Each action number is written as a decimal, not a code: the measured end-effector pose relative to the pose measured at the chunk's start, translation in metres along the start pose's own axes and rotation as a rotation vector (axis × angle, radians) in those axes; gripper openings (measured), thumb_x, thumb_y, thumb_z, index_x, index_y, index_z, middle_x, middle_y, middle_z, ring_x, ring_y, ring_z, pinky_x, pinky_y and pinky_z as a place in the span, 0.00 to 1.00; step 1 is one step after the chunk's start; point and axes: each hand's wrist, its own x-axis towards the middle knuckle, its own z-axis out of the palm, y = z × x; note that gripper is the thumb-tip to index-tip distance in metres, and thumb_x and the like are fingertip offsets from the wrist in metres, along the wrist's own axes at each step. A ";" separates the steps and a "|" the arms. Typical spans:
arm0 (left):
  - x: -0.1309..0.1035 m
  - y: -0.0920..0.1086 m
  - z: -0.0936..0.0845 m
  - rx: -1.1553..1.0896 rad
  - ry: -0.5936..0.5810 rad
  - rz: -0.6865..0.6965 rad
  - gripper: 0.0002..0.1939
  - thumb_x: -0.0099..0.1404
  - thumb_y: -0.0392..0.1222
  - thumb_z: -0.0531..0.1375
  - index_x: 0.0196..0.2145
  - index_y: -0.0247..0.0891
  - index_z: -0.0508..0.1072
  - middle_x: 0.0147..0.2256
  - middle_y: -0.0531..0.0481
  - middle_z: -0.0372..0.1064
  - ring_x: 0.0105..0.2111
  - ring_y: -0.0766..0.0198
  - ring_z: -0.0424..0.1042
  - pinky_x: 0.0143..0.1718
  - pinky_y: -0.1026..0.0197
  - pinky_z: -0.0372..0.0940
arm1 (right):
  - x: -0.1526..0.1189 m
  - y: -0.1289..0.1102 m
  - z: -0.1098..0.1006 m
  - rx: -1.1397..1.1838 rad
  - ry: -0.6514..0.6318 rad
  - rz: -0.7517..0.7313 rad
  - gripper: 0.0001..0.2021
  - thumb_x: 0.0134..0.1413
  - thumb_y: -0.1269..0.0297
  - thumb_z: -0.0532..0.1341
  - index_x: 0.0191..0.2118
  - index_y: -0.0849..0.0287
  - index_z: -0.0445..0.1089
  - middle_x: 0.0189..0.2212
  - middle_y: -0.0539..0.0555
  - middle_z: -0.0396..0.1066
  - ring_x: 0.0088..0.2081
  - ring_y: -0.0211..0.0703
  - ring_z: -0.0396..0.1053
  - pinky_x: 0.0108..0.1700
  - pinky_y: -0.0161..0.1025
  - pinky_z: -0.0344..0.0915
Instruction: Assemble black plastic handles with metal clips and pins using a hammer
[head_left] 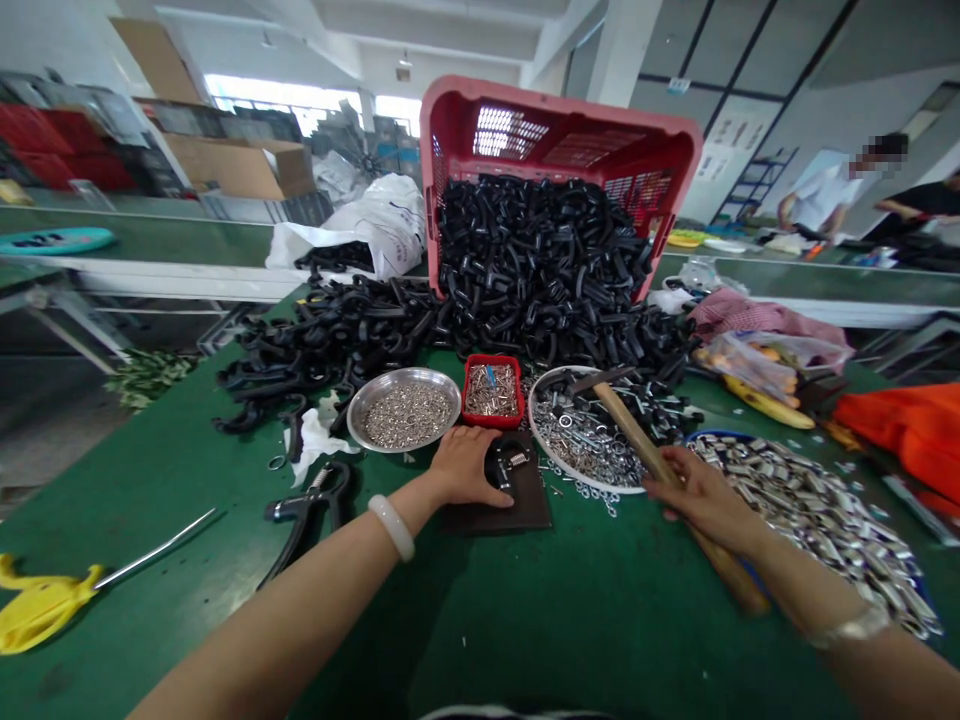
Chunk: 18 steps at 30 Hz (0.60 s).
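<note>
Bare forearms (300,610), cut off by the frame edges: smooth white bangle (391,528) on the left wrist; pale band (859,628) on the right, too blurred to identify.

Left hand (465,465): thumb and fingers half curled, a C-shape about one curved black piece (504,448) with a coiled metal spring. Piece sits on a flat brown pad (534,512), partly hidden beneath the fingers.

Right hand (701,500): fingers wrapped round the wooden handle of a hammer (634,428); dark head extends over a round white dish (628,489) of loose metal hardware, contact unclear.

Left of the left grip: second black piece (341,490), sprung, one leg partly behind the forearm; further left, yellow tool (45,608) with thin metal rod.

Just beyond the left grip: shiny round metal dish (358,418) of small bits; red tub (491,421) of slender pins.

Right of the right grip: glossy metal sleeves (817,520), heaped.

Farther beyond: red slotted crate (562,100), tipped, spilling black parts (540,240), individually hard to separate.
</note>
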 end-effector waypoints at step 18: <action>0.001 -0.005 0.001 -0.032 0.024 0.032 0.52 0.30 0.71 0.59 0.50 0.38 0.61 0.46 0.44 0.63 0.46 0.50 0.60 0.51 0.51 0.50 | -0.052 -0.044 0.051 -0.352 0.069 -0.569 0.30 0.56 0.66 0.49 0.63 0.54 0.36 0.47 0.58 0.67 0.43 0.47 0.69 0.41 0.42 0.69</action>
